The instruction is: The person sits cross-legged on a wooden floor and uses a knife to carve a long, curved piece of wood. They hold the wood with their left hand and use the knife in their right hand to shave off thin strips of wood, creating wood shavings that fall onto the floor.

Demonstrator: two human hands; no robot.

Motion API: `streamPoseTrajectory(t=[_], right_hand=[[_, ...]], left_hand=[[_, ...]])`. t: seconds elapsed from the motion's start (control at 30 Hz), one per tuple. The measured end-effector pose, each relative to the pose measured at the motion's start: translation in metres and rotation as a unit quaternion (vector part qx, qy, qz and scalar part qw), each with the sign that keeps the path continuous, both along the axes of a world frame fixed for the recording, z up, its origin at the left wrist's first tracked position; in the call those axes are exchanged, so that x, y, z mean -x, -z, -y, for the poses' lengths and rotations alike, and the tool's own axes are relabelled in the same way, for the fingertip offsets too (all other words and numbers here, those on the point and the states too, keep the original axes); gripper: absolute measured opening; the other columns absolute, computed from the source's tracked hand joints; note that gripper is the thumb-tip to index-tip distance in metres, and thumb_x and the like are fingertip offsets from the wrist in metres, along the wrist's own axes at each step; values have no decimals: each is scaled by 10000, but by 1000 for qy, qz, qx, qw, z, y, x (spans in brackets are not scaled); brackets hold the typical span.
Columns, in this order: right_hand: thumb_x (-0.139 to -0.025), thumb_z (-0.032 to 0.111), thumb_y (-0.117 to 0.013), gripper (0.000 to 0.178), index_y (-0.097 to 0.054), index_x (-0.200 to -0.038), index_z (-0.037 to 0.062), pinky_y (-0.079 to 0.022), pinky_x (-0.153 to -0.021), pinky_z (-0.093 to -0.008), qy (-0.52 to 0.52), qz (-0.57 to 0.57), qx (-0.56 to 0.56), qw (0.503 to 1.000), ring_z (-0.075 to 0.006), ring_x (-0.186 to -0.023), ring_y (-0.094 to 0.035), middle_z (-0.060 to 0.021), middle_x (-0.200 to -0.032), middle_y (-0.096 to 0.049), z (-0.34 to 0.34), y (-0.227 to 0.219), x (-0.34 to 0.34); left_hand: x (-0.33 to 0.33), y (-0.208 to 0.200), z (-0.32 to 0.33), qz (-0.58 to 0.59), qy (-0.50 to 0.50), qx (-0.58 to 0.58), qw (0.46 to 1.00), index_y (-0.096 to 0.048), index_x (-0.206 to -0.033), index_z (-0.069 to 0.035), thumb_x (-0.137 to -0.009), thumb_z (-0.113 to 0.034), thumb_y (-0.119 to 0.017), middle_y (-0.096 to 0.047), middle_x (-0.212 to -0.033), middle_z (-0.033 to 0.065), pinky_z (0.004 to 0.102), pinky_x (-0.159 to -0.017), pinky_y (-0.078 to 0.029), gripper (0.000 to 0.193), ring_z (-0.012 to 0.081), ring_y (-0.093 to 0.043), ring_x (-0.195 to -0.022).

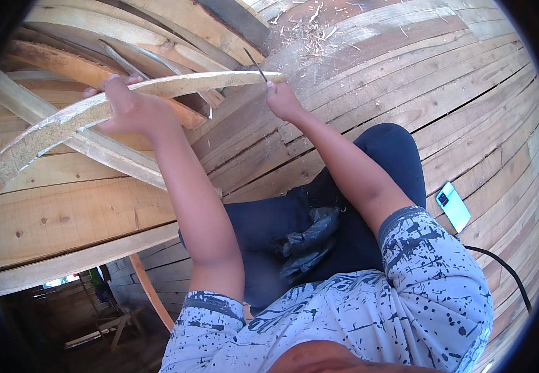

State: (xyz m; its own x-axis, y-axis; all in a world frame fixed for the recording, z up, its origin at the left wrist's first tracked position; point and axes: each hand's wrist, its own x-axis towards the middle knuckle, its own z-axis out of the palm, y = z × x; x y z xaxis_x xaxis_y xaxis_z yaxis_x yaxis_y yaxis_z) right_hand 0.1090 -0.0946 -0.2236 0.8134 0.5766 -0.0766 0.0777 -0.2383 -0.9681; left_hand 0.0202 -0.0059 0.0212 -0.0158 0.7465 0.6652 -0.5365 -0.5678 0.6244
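Observation:
A long, curved wooden piece (77, 118) with a pale, rough edge arches from the far left to the middle of the view. My left hand (126, 109) is closed around it, thumb on the near side and fingers over the top. At its right end, my right hand (283, 102) is closed on a thin, dark, blade-like tool (254, 63). The tool points up and to the left, crossing the wood close to its tip. Its handle is hidden in my fist, and its exact kind cannot be made out.
Curved planks (126, 37) and a crossing batten (105, 152) stand at left and behind the piece. Wood shavings (313, 37) litter the plank floor (468, 81). A phone (453, 207) lies right of my knee, near a black cable (505, 267). Crumpled dark plastic (310, 239) rests on my lap.

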Motion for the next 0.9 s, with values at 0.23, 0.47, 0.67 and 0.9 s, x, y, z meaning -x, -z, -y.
streamPoseTrajectory(t=[0.23, 0.47, 0.67, 0.9], right_hand=[[-1023, 325, -376, 495, -649, -1003, -86, -524, -791, -523, 37, 58, 21, 997, -488, -846, -648, -308, -891, -668, -12, -9, 3], [-1024, 342, -368, 521, -666, -957, -80, -494, -838, -554, -12, 83, -18, 996, -499, -907, -639, -343, -892, -653, -7, -76, 32], [-1033, 337, -345, 541, -662, -919, -86, -485, -856, -550, 73, -19, -23, 997, -503, -901, -633, -331, -898, -656, -9, -6, 10], [-1027, 325, -352, 518, -674, -927, -68, -489, -848, -555, 57, 50, 2, 997, -465, -909, -650, -313, -898, -663, -20, 5, 7]], left_hand=[[-2, -1, 7, 6, 16, -5, 1000, -393, -1151, -12, -744, 36, -569, -491, -808, 95, 328, -644, -440, 446, 175, -488, -661], [7, -7, -2, -3, -5, 2, 1000, -406, -1136, -38, -748, 51, -568, -493, -788, 82, 327, -673, -446, 429, 169, -492, -617], [0, -5, 1, -13, 16, -14, 1000, -390, -1145, -51, -746, 27, -580, -473, -708, 67, 374, -691, -454, 449, 180, -498, -611], [1, -4, -1, -23, 46, -14, 999, -318, -1339, -26, -757, 38, -566, -485, -684, 50, 358, -716, -468, 635, 154, -488, -616]])
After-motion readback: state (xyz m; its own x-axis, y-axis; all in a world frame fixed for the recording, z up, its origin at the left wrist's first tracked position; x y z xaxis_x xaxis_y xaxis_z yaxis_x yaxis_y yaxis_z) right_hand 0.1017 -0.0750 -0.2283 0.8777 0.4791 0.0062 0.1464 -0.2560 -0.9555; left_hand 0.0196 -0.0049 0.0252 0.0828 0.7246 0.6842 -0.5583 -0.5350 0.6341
